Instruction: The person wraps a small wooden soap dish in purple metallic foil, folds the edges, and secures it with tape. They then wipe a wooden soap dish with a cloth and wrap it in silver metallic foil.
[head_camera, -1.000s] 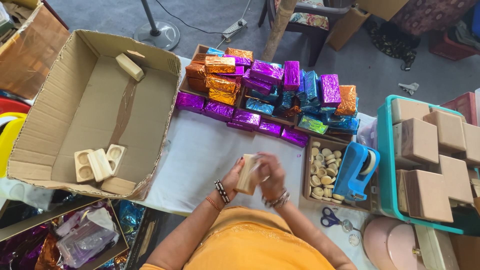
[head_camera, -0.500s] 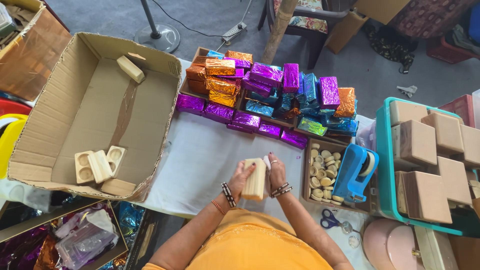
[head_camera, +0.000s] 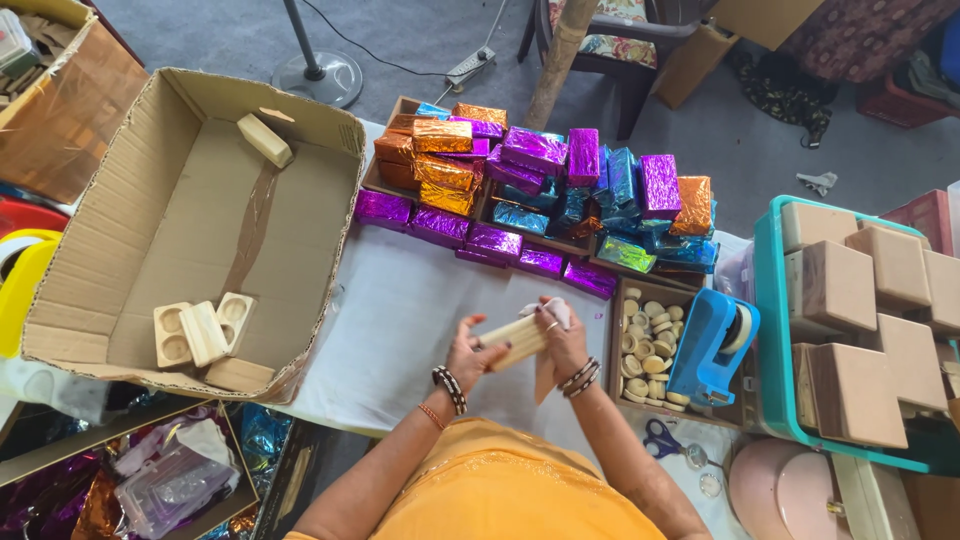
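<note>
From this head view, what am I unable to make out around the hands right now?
- Pale wooden block: both ends covered by the left hand and right hand.
- White cloth: mostly behind the right fingers.
- Turquoise crate: cut off by the right edge.
- Small wooden rounds: too small to count.

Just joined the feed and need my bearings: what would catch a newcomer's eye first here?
The pile of shiny foil-wrapped blocks, purple, orange and teal, at the far edge of the white-covered table. At centre, the left hand and right hand together hold a pale wooden block. To the left sits a big open cardboard box with a few similar wooden pieces inside; at right, a blue tape dispenser.
</note>
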